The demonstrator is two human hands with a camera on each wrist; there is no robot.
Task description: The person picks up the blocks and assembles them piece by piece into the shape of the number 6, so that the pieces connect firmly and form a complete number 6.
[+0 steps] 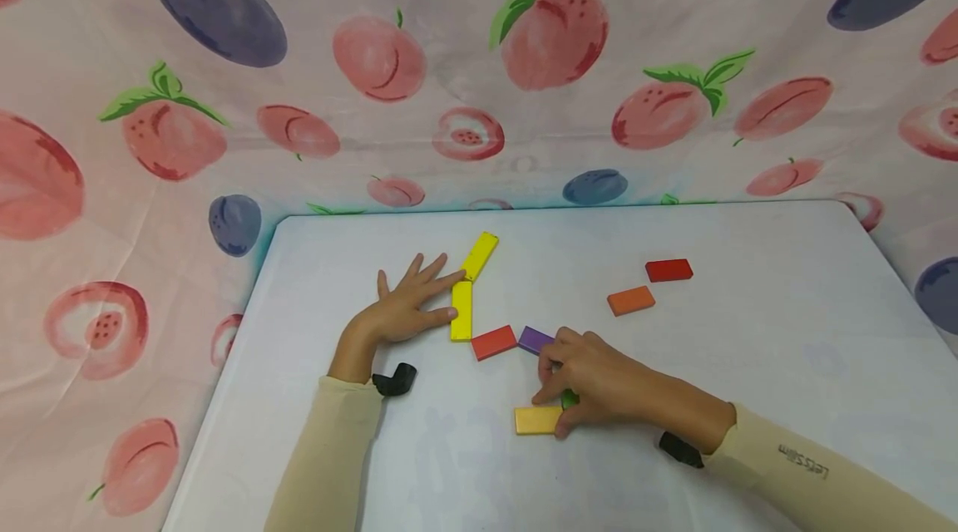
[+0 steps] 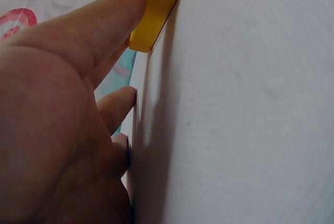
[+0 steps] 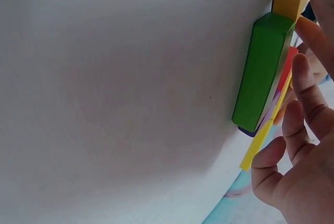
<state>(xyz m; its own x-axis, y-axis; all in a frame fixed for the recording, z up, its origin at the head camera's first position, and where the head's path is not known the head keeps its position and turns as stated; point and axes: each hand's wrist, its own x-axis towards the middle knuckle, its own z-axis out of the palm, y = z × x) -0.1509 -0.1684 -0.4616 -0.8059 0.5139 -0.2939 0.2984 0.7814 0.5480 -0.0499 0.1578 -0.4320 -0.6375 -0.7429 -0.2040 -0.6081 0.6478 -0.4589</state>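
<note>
My left hand (image 1: 404,312) lies spread with straight fingers. Its thumb touches the side of a yellow block (image 1: 461,316), and the index fingertip is at the joint with a second, slanted yellow block (image 1: 482,253). My right hand (image 1: 602,378), fingers bent, pinches the right end of an amber block (image 1: 535,421) between thumb and index finger. Partly hidden beneath that hand is a green block (image 3: 263,72), whose end meets the amber one. A purple block (image 1: 534,339) sits by the right knuckles, corner to corner with a light red block (image 1: 494,342) that reaches the lower yellow block.
Farther right on the white table (image 1: 778,332) lie an orange block (image 1: 631,300) and a dark red block (image 1: 669,270). A fruit-patterned cloth (image 1: 464,33) hangs behind the table's back edge. Each wrist carries a black device.
</note>
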